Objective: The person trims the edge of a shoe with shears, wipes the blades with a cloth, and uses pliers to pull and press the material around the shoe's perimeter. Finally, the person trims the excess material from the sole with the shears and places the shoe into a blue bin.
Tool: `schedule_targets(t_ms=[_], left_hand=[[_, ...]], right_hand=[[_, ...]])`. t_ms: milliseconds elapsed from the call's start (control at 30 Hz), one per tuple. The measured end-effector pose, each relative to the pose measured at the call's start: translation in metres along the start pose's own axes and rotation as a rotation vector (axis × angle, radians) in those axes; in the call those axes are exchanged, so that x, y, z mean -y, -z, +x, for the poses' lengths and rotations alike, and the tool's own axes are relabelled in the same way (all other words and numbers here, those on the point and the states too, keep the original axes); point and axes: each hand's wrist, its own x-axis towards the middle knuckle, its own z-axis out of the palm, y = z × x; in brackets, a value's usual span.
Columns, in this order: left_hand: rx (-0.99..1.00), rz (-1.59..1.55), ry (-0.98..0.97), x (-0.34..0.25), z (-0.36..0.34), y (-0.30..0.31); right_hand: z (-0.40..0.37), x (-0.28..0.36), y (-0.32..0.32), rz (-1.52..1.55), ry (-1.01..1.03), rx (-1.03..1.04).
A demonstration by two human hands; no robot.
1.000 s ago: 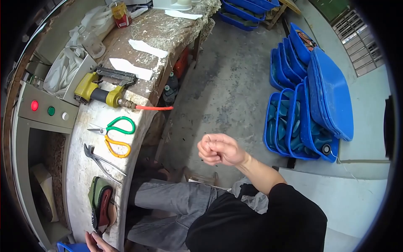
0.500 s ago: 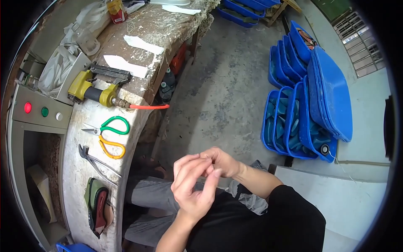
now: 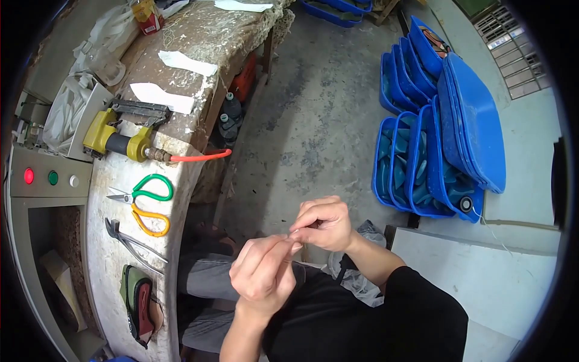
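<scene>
My left hand (image 3: pixel 263 271) is closed, its thumb and fingertips pressed together in front of my lap. Against its fingertips, my right hand (image 3: pixel 325 224) makes a pinch with thumb and forefinger. Whatever lies between the fingertips is too small or hidden to make out. To the left on the bench (image 3: pixel 108 241) lie scissors (image 3: pixel 136 198) with one green and one orange handle, and a pair of pincers (image 3: pixel 136 244). A green and dark red shoe upper (image 3: pixel 140 304) lies nearer the bottom. Above the scissors rests a yellow and black air stapler (image 3: pixel 123 136) with a red hose.
White cut pieces (image 3: pixel 161 98) lie on the bench's worn far part. Blue bins (image 3: pixel 422 175) with teal pieces stand at the right, beside stacked blue trays (image 3: pixel 473 127). A control panel (image 3: pixel 51 175) with a lit red button is at the left. Bottles (image 3: pixel 229 123) stand under the bench.
My right hand has turned and moved slightly up and right, its fingers now pinching. My left hand has closed more and moved left. The view has shifted slightly.
</scene>
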Motion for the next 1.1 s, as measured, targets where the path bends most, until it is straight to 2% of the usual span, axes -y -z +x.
schedule_targets(t_ms=[100,133,267,300,433,467,600,633,767,800,933,967,1100], left_hand=[[0.138,-0.168,0.377,-0.002,-0.001,0.016],[0.144,-0.171,0.378,-0.004,0.0,0.014],[0.155,-0.394,0.437,-0.013,0.017,0.005],[0.159,-0.393,0.434,-0.014,0.022,0.005],[0.43,-0.043,-0.052,-0.012,0.042,0.022],[0.43,-0.039,-0.048,-0.014,0.049,0.027],[0.767,0.276,-0.253,-0.029,0.073,0.044],[0.77,0.276,-0.252,-0.032,0.074,0.045],[0.968,0.543,-0.504,-0.04,0.074,0.045],[0.974,0.539,-0.503,-0.037,0.072,0.043],[0.544,0.225,-0.503,-0.003,0.056,0.031],[0.546,0.219,-0.504,0.002,0.051,0.03],[0.377,-0.156,0.086,0.017,0.029,0.036]], right_hand=[[-0.001,0.012,0.008,0.265,-0.342,0.111],[-0.003,0.012,0.009,0.264,-0.343,0.104],[-0.01,0.004,0.005,0.848,-0.614,0.138],[-0.01,0.004,0.006,0.848,-0.61,0.135],[-0.012,0.006,0.006,0.97,-0.833,0.171],[-0.012,0.005,0.006,0.975,-0.835,0.173],[-0.013,0.004,0.006,1.034,-1.07,0.258],[-0.013,0.004,0.006,1.037,-1.07,0.256],[-0.014,0.005,0.01,1.002,-1.168,0.403],[-0.016,0.005,0.01,1.007,-1.169,0.397],[-0.021,0.001,0.008,1.071,-1.115,0.336],[-0.023,0.001,0.007,1.07,-1.116,0.329],[-0.033,-0.003,-0.002,1.267,-0.841,0.278]])
